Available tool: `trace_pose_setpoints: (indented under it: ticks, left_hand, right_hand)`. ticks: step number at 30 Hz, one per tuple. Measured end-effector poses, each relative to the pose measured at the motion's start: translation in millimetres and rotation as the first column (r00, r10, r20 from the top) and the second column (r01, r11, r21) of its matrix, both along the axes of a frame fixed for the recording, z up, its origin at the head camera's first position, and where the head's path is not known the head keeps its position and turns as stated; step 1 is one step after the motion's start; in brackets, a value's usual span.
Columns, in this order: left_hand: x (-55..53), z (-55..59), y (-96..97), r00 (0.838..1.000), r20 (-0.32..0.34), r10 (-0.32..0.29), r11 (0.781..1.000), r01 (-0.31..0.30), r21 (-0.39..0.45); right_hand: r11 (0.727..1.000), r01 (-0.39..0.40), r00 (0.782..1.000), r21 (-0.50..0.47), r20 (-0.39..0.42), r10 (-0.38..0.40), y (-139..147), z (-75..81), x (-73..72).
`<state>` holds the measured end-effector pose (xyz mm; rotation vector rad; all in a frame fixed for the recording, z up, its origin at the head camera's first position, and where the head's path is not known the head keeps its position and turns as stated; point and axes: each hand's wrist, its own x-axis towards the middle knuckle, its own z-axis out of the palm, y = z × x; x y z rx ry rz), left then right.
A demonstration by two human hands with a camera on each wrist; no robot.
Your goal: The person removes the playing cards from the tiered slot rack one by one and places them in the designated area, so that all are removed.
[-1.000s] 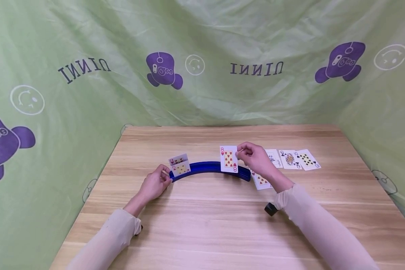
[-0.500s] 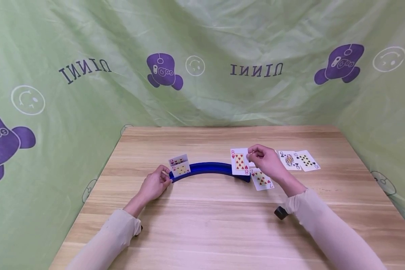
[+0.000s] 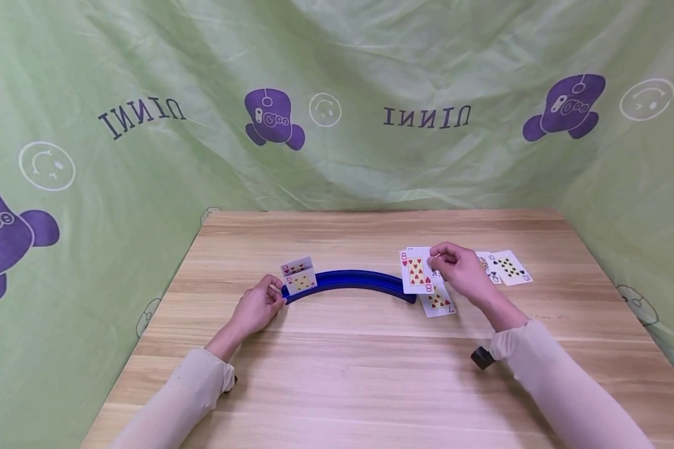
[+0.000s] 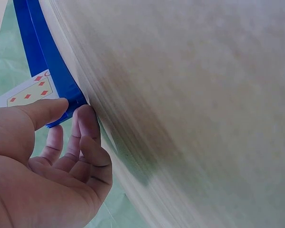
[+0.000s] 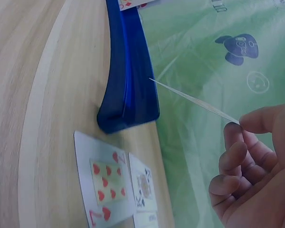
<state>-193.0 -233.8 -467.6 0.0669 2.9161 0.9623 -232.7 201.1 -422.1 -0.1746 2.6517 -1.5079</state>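
My left hand [image 3: 258, 307] grips the left end of a curved blue card holder [image 3: 355, 278], thumb [image 4: 50, 110] on one side and fingers on the other in the left wrist view. A five of diamonds [image 3: 301, 282] stands in the holder at that end, with a hearts card [image 3: 296, 264] behind it. My right hand [image 3: 462, 273] pinches the eight of hearts [image 3: 415, 272] by its right edge, near the holder's right end. Seen from the right wrist, this card [image 5: 194, 99] is edge-on and raised, level with the holder's back wall.
A seven of hearts [image 3: 439, 302] lies face up by the holder's right end. Beyond it are a king [image 5: 145, 186], a partly covered queen [image 3: 494, 274] and a ten of clubs or spades [image 3: 509, 267]. A green printed curtain [image 3: 337, 168] hangs behind the wooden table [image 3: 337, 374].
My right hand has carried the eight of hearts rightward, from over the holder to beyond its right end, where it overlaps the seven and king. The left hand and holder have stayed put.
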Motion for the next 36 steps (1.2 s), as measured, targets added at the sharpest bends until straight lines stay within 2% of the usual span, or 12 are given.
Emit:
trace_pose_setpoints:
  ticks: [11,29,36]
  left_hand:
    - [0.1,-0.8,-0.8,1.000,-0.011,-0.008,1.000,0.008,-0.001]
    - [0.3,-0.6,-2.1,1.000,-0.015,-0.013,1.000,0.013,0.002]
    - [0.1,0.4,-0.7,1.000,-0.002,-0.009,1.000,0.009,0.000]
  right_hand:
    - [0.999,0.044,0.999,0.020,-0.006,-0.044,25,-0.4,7.2]
    - [0.992,0.102,0.995,0.081,-0.004,-0.102,56,-13.7,10.7]
    - [0.989,0.112,0.993,0.094,0.031,-0.115,67,-17.2,16.6]
